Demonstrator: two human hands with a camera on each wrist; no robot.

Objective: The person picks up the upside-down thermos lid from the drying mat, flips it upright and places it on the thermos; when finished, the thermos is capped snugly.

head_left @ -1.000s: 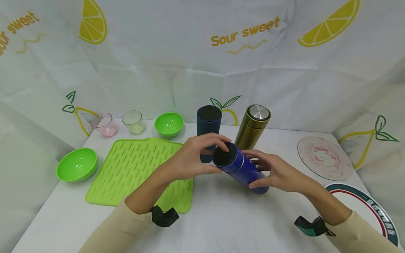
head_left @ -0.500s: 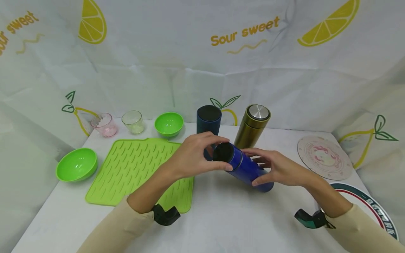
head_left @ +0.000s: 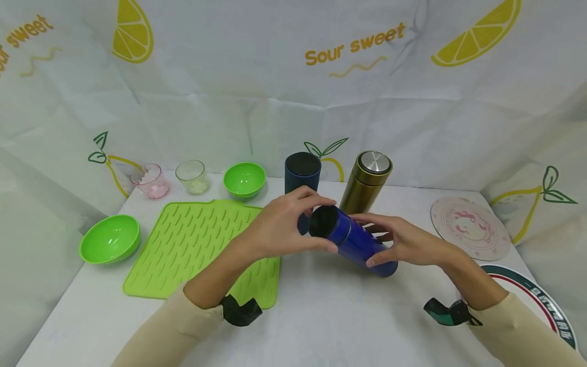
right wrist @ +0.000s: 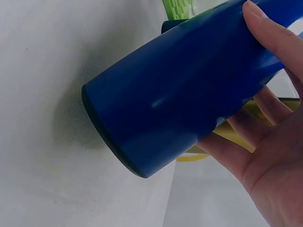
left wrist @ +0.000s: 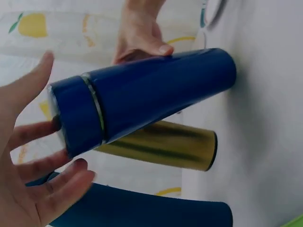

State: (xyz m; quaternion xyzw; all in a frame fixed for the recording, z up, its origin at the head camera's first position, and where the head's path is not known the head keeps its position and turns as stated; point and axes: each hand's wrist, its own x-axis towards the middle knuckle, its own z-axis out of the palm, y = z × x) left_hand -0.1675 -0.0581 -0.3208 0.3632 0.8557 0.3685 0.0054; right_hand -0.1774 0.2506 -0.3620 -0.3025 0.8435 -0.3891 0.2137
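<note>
A blue thermos [head_left: 359, 244] is held tilted over the white table, its dark-topped lid [head_left: 323, 222] toward the left and its base low at the right. My right hand [head_left: 405, 242] grips its body, the thumb on the near side and the fingers behind. Around the lid end, my left hand [head_left: 286, 224] spreads its fingers; in the left wrist view the thumb [left wrist: 35, 80] stands off the lid while fingertips lie at its edge. Behind stand a dark blue tumbler [head_left: 302, 171], partly hidden by the left hand, and a gold thermos [head_left: 364, 186] with a silver top.
A green ridged mat [head_left: 192, 244] lies at the left, with a green bowl [head_left: 110, 239] beside it and another green bowl [head_left: 245, 180] behind. Two small glasses, one pink [head_left: 151, 182] and one clear [head_left: 192, 177], stand at the back left. A round pink mat [head_left: 472, 228] and a rimmed plate [head_left: 557, 316] lie right.
The left index finger has moved off the lid's top to its far edge, and the thumb has shifted right. The thermos leans further, its base slightly to the right; the right hand still grips it.
</note>
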